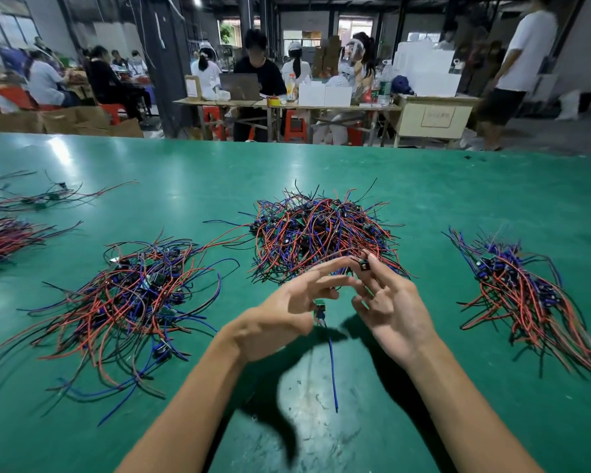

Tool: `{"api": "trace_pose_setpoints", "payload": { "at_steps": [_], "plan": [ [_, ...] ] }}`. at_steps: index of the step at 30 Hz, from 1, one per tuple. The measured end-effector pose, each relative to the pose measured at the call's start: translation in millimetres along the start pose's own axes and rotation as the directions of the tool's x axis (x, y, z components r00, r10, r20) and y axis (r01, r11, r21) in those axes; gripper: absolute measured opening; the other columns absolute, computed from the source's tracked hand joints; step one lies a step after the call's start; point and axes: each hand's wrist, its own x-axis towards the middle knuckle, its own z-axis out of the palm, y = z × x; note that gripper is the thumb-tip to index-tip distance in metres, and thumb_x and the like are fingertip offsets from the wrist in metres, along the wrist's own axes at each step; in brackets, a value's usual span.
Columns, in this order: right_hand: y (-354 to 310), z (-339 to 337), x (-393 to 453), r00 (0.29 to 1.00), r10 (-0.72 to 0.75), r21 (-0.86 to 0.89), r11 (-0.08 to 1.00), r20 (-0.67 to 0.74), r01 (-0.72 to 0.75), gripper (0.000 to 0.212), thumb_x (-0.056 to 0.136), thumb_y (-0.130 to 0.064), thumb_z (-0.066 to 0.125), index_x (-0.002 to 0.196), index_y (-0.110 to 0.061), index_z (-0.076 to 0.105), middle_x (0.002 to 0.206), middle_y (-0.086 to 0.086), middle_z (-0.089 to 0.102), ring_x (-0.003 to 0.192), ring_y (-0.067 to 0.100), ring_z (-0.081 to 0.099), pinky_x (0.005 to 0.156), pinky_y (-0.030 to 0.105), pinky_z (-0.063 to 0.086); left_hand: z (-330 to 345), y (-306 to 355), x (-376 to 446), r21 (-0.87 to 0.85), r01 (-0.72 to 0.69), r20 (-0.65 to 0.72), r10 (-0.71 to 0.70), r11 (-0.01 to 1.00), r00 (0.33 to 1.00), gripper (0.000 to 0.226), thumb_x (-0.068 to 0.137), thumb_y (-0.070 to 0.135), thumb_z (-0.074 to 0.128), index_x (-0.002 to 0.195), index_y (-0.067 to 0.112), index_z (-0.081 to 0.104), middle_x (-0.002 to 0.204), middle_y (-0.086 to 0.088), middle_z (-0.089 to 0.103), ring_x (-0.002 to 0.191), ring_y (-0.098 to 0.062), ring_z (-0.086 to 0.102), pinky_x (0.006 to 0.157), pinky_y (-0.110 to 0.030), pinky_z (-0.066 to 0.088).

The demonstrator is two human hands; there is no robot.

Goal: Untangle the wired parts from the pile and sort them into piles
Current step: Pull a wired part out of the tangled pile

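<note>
A tangled pile (325, 230) of red, blue and black wired parts lies at the middle of the green table (219, 186). Just in front of it, both hands are raised close together. My right hand (393, 308) pinches a small black part (364, 266) between thumb and forefinger. My left hand (287, 312) holds a small green board part (319, 307) low by its fingers, and a blue wire (332, 370) hangs down from it toward the table. A looser pile (133, 295) lies at the left, and a straighter pile (522, 295) at the right.
More bundles of wired parts (4, 233) lie at the far left edge. Beyond the table's far edge, several people sit at benches with boxes, a laptop and red stools. One person stands at the far right.
</note>
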Motion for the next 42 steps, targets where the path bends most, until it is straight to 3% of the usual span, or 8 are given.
{"api": "trace_pose_setpoints", "payload": {
  "at_steps": [4,7,9,17,30,36,39,42],
  "plan": [
    [4,5,0,1.000,0.023,0.090,0.996,-0.004,-0.022,0.006,0.072,-0.020,0.076,0.076,-0.020,0.081,0.076,-0.001,0.061,0.063,0.007,0.054,0.054,0.015,0.049,3,2,5,-0.124,0.002,-0.151,-0.021,0.992,0.988,0.123,0.046,0.095,0.062,0.141,0.018,0.052,0.124,-0.002,0.064,0.100,-0.015,0.050,0.088,-0.026,0.033],
    [9,6,-1,0.998,0.045,0.054,0.997,0.044,-0.047,0.011,0.075,-0.014,0.073,0.081,-0.016,0.082,0.074,0.000,0.065,0.062,0.007,0.062,0.058,0.015,0.054,8,-8,4,0.057,0.002,-0.400,0.021,0.998,0.916,0.044,0.084,0.038,0.079,0.123,0.022,0.067,0.099,0.001,0.069,0.079,-0.011,0.057,0.081,-0.027,0.045],
    [13,8,-1,0.996,0.032,0.017,0.999,0.083,-0.034,0.015,0.073,-0.011,0.072,0.087,-0.013,0.079,0.079,0.001,0.070,0.066,0.008,0.067,0.061,0.016,0.055,11,-14,4,0.167,-0.006,-0.455,0.083,0.986,0.887,0.031,0.089,0.015,0.076,0.119,0.021,0.070,0.098,0.002,0.072,0.081,-0.010,0.061,0.078,-0.038,0.051],
    [17,7,-2,1.000,0.000,-0.137,0.991,-0.004,-0.001,0.021,0.078,-0.011,0.075,0.097,-0.015,0.067,0.078,0.000,0.070,0.065,0.010,0.067,0.061,0.018,0.054,12,-19,6,0.274,-0.057,-0.557,0.207,0.960,0.804,0.012,0.088,0.011,0.076,0.099,0.016,0.080,0.088,-0.001,0.078,0.080,-0.028,0.073,0.079,-0.042,0.060],
    [17,6,0,0.981,-0.112,-0.115,0.989,-0.157,0.095,0.008,0.093,-0.016,0.070,0.097,-0.011,0.066,0.079,0.006,0.077,0.066,0.011,0.073,0.059,0.018,0.057,9,-21,5,0.350,-0.003,-0.654,0.246,0.937,0.715,0.009,0.090,0.022,0.075,0.083,0.024,0.080,0.061,0.008,0.072,0.047,-0.006,0.060,0.052,-0.015,0.048],
    [18,4,3,0.964,-0.255,-0.313,0.924,-0.082,0.218,0.010,0.094,-0.015,0.071,0.101,-0.010,0.068,0.081,0.009,0.077,0.068,0.018,0.072,0.064,0.022,0.058,11,-14,0,0.664,0.082,-0.690,0.567,0.743,0.450,0.013,0.096,0.028,0.061,0.090,0.024,0.071,0.043,0.009,0.034,0.039,-0.006,0.032,0.046,-0.012,0.025],
    [16,4,2,0.970,-0.241,-0.364,0.902,0.017,0.231,0.011,0.094,-0.012,0.068,0.104,-0.009,0.068,0.080,0.008,0.077,0.069,0.017,0.072,0.068,0.022,0.059,12,-15,-2,0.873,0.013,-0.430,0.755,0.488,0.495,0.010,0.094,0.014,0.063,0.102,0.012,0.070,0.076,0.010,0.055,0.069,0.002,0.050,0.073,-0.007,0.037],
    [14,3,0,0.976,-0.193,-0.345,0.913,0.101,0.217,0.015,0.093,-0.010,0.068,0.108,-0.009,0.068,0.087,0.012,0.077,0.073,0.016,0.072,0.070,0.022,0.058,10,-17,3,0.807,-0.002,-0.427,0.586,0.590,0.689,0.021,0.094,0.017,0.068,0.115,0.012,0.071,0.106,0.001,0.067,0.097,-0.007,0.063,0.092,-0.022,0.049]
  ]
}}
